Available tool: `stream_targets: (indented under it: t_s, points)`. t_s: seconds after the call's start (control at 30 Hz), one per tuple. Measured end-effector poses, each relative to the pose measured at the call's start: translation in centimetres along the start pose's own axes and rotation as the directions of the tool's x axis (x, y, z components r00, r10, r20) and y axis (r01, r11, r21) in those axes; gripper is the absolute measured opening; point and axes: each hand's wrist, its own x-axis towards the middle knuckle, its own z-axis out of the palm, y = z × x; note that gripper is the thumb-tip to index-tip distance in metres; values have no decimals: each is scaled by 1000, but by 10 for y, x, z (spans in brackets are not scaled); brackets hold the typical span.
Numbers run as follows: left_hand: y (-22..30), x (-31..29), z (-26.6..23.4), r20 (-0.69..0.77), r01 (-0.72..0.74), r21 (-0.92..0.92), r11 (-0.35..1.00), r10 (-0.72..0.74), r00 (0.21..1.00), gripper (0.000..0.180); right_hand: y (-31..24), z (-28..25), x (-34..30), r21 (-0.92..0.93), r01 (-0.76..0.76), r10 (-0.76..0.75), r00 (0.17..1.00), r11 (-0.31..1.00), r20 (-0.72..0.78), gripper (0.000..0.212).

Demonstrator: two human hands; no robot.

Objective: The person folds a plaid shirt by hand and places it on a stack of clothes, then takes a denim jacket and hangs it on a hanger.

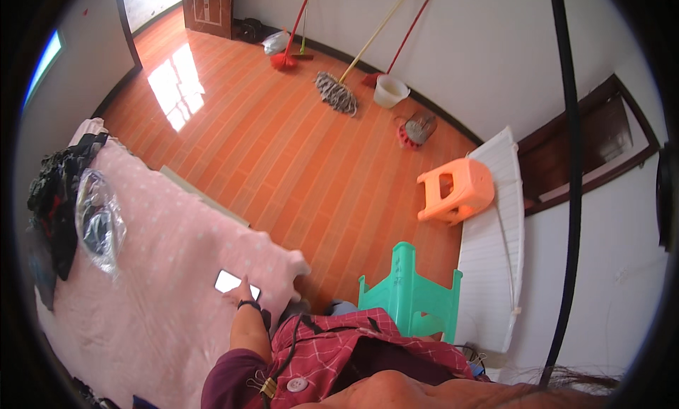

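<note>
My left hand (241,293) reaches over the pink dotted bedspread (166,267) on the left, a dark band around its wrist. Beneath it a phone (228,279) with a bright white screen appears to lie flat on the cloth. One finger stretches across the screen and another digit points off to the side, so the hand looks open, resting on the phone rather than wrapped around it. My right hand is out of view.
A green plastic stool (409,296) stands just ahead of me, an orange stool (463,190) farther right by a white folded panel (491,253). Mops (336,93) and a pale bucket (390,91) line the far wall. Clothes (64,186) and a clear plastic bag (100,221) lie on the bed.
</note>
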Motion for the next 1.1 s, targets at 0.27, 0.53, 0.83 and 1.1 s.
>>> stream_targets:
  t_s: [0.27, 0.53, 0.83, 1.1]
  points:
    - [16, 11, 3, -90, 220, 31, 975, -216, 972, 104, -102, -109, 158, -123, 125, -114, 989, 985, 91, 64]
    - [58, -1, 36, 346, 443, -831, 336, -313, 885, 36, -249, -232, 356, -250, 332, -277, 933, 909, 231, 63]
    - [198, -44, 20, 134, 162, -978, 131, -197, 971, 28, -527, -289, 510, -420, 709, -482, 699, 567, 528, 62]
    - [289, 57, 3, 29, 38, -999, 12, -413, 910, 34, -735, -215, 559, -394, 832, -493, 551, 391, 673, 61]
